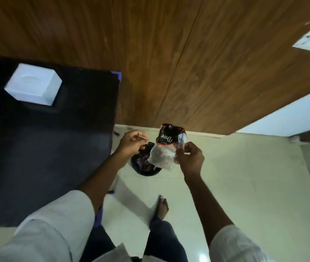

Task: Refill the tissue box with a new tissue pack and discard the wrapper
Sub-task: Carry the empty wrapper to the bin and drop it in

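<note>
The right hand pinches the empty wrapper, which stands nearly upright, its long axis running from the clear lower end up to the dark printed end. It hangs between the hands, above a dark bin. The left hand is loosely curled just beside it, gripping nothing visible. The white tissue box sits on the table, well to the left of both hands.

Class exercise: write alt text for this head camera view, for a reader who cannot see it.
Seen from above, a person's right hand holds a crumpled plastic wrapper over a dark bin on the pale floor, the left hand beside it. A white tissue box sits on a black table to the left.
</note>
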